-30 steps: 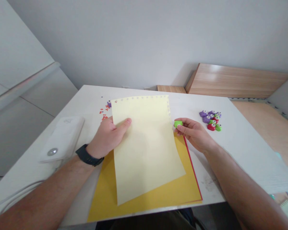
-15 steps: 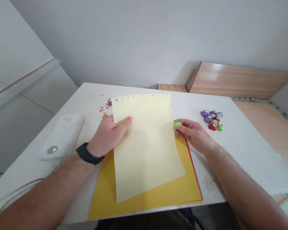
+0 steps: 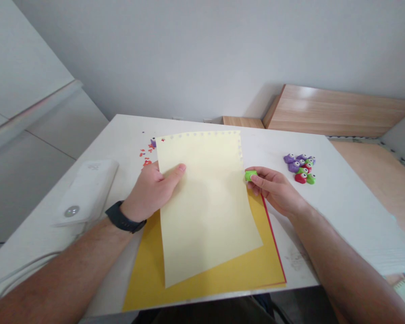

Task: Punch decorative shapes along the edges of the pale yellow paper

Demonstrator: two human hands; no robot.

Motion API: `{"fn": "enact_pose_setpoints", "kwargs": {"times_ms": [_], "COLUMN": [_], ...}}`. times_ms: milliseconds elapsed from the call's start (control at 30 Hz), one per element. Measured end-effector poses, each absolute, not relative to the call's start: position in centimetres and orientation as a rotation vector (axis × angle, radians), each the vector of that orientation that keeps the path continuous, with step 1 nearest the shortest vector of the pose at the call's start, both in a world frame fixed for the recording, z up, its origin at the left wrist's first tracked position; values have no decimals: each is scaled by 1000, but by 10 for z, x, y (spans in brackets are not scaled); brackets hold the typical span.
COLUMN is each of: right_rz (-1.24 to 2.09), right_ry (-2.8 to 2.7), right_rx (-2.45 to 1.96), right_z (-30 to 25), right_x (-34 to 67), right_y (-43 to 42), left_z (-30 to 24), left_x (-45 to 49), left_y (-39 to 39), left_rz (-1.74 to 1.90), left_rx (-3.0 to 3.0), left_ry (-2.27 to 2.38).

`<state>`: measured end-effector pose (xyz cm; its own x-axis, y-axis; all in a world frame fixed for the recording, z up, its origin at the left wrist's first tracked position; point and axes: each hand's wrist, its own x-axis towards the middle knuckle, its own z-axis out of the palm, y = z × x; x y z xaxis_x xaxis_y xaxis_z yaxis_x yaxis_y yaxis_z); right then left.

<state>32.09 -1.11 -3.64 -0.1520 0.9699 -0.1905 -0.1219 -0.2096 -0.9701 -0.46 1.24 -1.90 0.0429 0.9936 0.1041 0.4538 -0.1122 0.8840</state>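
Note:
My left hand [image 3: 151,189] grips the left edge of a pale yellow sheet [image 3: 205,202], thumb on top, and holds it slightly raised over a darker yellow sheet [image 3: 202,274] with a red sheet edge [image 3: 273,243] showing beneath. Small holes run along the pale sheet's top and upper right edges. My right hand [image 3: 273,186] pinches a small green paper punch [image 3: 250,175] against the sheet's right edge. A black watch sits on my left wrist.
A heap of purple, green and red small punches [image 3: 301,168] lies right of my right hand. Red paper bits [image 3: 146,155] and a purple punch [image 3: 153,142] lie at the sheet's upper left. A white device [image 3: 87,191] with a cable sits left. The white table's [image 3: 340,202] front edge is near.
The pale sheet and both hands have barely shifted. The green punch stays at the sheet's right edge.

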Motion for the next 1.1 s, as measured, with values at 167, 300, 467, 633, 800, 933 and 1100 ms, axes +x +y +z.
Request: {"fn": "enact_pose_setpoints", "kwargs": {"times_ms": [167, 300, 467, 633, 800, 933, 1100], "right_rz": [1509, 1505, 1529, 1526, 1540, 1561, 1572], "right_ry": [-1126, -1139, -1141, -1160, -1113, -1089, -1090], "right_rx": [-1189, -1204, -1196, -1214, -1218, -1206, -1217], "right_z": [-38, -37, -36, -38, -39, -38, -36], "right_x": [322, 321, 321, 320, 319, 319, 319], "right_y": [-11, -12, -13, -14, -16, -16, -16], "left_z": [-21, -21, -21, -21, -20, -19, -17], "left_x": [-6, -5, -5, -5, -5, -5, -4], "left_y": [13, 13, 12, 12, 11, 10, 10], "left_rz": [1021, 1020, 1010, 1022, 1030, 1045, 1040], "left_rx": [1644, 1653, 1644, 1645, 1662, 1676, 1660], "left_ry": [1482, 1474, 1483, 1473, 1460, 1462, 1486]}}
